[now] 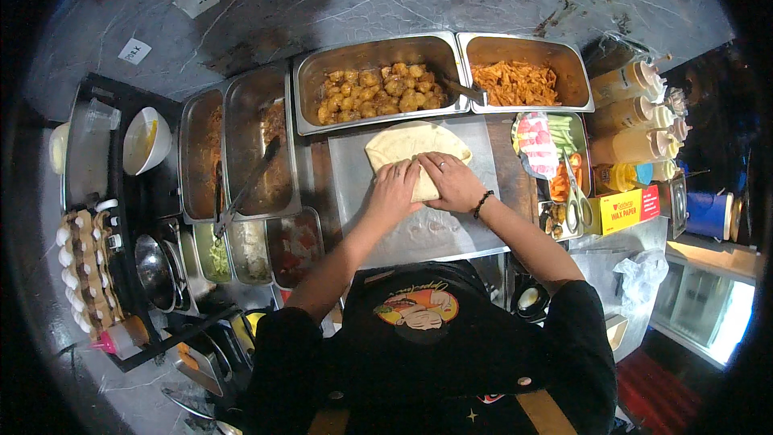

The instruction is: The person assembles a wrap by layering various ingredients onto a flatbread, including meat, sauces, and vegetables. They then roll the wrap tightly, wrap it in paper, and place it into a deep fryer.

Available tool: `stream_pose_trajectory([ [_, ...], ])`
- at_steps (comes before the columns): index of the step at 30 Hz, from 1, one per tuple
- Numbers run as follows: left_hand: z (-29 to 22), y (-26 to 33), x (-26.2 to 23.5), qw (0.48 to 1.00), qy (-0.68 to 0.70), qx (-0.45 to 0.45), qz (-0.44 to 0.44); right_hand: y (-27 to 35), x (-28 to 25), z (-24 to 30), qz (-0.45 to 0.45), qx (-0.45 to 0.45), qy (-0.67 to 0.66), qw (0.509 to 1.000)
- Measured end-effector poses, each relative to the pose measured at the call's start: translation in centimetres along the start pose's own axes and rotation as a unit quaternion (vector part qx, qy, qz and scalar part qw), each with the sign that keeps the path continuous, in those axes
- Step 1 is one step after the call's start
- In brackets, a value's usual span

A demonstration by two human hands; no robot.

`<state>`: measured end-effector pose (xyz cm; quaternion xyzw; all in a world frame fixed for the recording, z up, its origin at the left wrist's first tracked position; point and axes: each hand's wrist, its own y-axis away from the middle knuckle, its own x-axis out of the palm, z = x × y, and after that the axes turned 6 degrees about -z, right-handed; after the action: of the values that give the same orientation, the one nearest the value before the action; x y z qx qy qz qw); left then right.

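A pale flatbread (412,139) lies on a sheet of white paper (352,163) in front of me, its near edge folded up. My left hand (394,192) is closed on the folded edge with curled fingers. Close beside it, my right hand (456,184), with a dark bead bracelet at the wrist, grips the same edge from the right. The two hands nearly meet over the fold. Whatever lies inside the flatbread is hidden.
Behind stand steel pans of browned chunks (378,93) and orange strips (515,83). More food pans (258,149) and egg trays (87,266) are at left. Right are scissors (576,201), a yellow-and-red box (624,210) and squeeze bottles (636,145).
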<state>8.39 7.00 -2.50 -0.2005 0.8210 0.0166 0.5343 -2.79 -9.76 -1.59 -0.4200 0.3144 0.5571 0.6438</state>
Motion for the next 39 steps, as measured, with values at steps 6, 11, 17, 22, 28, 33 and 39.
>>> stream_pose_trajectory([
  [6, 1.0, -1.3, -0.2, 0.998, 0.035, -0.013, 0.048, -0.5, 0.1, -0.5, 0.017, 0.013, -0.039, 0.999],
  [11, 0.9, -1.5, -0.7, 0.997, 0.036, -0.007, 0.068, -0.5, -0.5, -0.2, 0.054, 0.032, -0.079, 0.995],
  [17, -1.1, 1.4, -1.0, 0.995, 0.042, -0.008, 0.089, 2.1, -0.1, 1.3, 0.108, 0.04, -0.126, 0.985],
  [22, -2.0, 1.6, -1.7, 0.984, 0.095, -0.056, 0.14, 2.7, 0.0, 1.6, 0.103, 0.032, -0.114, 0.988],
  [28, -2.0, 1.5, -1.8, 0.991, 0.039, -0.021, 0.125, 2.6, -0.2, 1.7, 0.093, 0.019, -0.097, 0.991],
  [33, -2.8, 1.4, -2.9, 0.998, -0.038, 0.021, 0.056, 2.6, 0.2, 1.4, 0.096, 0.021, -0.102, 0.99],
  [39, -2.0, 1.7, -1.4, 0.99, 0.047, -0.054, 0.123, 2.3, -0.4, 2.0, 0.103, 0.032, -0.058, 0.992],
])
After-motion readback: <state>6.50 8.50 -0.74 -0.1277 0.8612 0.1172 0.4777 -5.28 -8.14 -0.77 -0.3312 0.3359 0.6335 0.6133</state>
